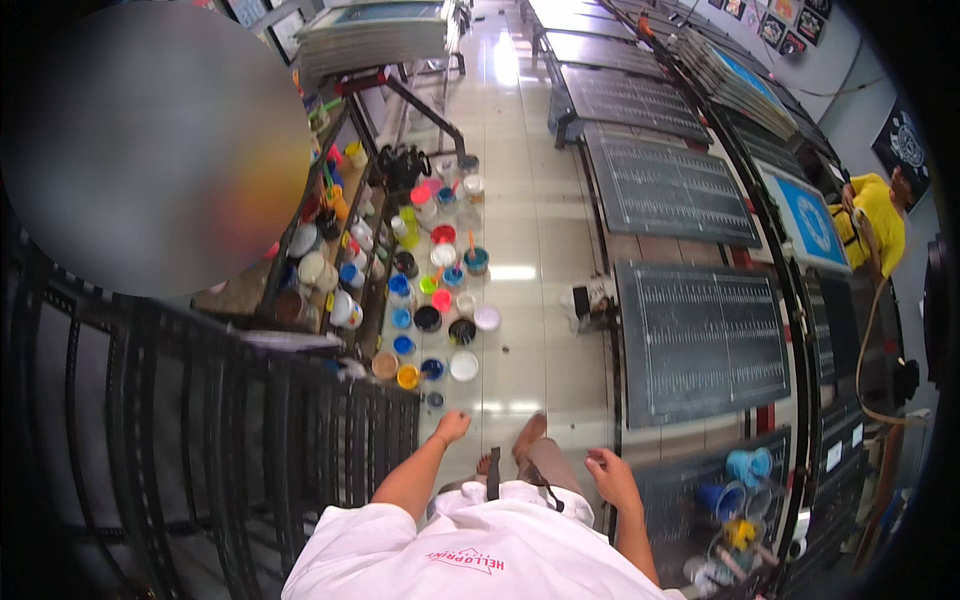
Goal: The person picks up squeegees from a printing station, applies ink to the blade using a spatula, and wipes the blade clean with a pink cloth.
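My left hand [454,427] hangs over the tiled floor with its fingers curled into a loose fist. Nothing shows in it. Closest to it are a small dark cup [435,399], a tub of yellow ink [408,377] and a tub of white [463,367]. On the other side, my right hand [614,480] is held beside my hip, fingers loosely bent and apart, holding nothing that I can see. It is near a dark print board [665,480] but appears apart from it. One foot [531,432] is forward on the floor.
Several open ink tubs [443,234] crowd the floor at left, beside a loaded shelf [330,290] and a black slatted rack [250,400]. Dark printing boards [705,335] line the right. Cups [722,500] stand near right. A person in yellow [880,225] is beyond.
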### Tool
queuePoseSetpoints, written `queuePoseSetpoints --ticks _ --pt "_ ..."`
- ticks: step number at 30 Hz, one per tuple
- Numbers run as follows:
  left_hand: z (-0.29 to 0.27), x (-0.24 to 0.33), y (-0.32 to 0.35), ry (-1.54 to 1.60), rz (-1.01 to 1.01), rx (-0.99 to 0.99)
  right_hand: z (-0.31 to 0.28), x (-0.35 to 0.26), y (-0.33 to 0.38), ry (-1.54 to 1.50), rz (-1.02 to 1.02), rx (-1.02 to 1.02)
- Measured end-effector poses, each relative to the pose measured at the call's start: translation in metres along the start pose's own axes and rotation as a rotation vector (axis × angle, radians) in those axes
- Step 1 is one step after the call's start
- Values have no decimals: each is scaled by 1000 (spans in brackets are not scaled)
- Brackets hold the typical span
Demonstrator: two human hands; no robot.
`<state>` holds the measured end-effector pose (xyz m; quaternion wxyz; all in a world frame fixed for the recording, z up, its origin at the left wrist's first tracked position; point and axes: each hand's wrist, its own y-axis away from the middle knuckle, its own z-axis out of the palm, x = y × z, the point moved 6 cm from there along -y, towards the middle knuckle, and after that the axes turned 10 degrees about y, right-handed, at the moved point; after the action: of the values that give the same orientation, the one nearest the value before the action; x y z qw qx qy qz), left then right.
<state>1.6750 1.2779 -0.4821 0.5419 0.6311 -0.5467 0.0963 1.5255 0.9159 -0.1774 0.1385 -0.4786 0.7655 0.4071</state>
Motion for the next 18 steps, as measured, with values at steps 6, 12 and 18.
queuePoseSetpoints --ticks 6,12,18 --pt "-65 8 -50 38 -173 -68 -32 -47 -179 -83 -85 -96" --pt "-145 69 -97 270 -684 98 -122 -183 -408 -13 -405 -97" --pt "-167 133 -262 418 -685 42 -231 -301 -567 57 -491 -51"
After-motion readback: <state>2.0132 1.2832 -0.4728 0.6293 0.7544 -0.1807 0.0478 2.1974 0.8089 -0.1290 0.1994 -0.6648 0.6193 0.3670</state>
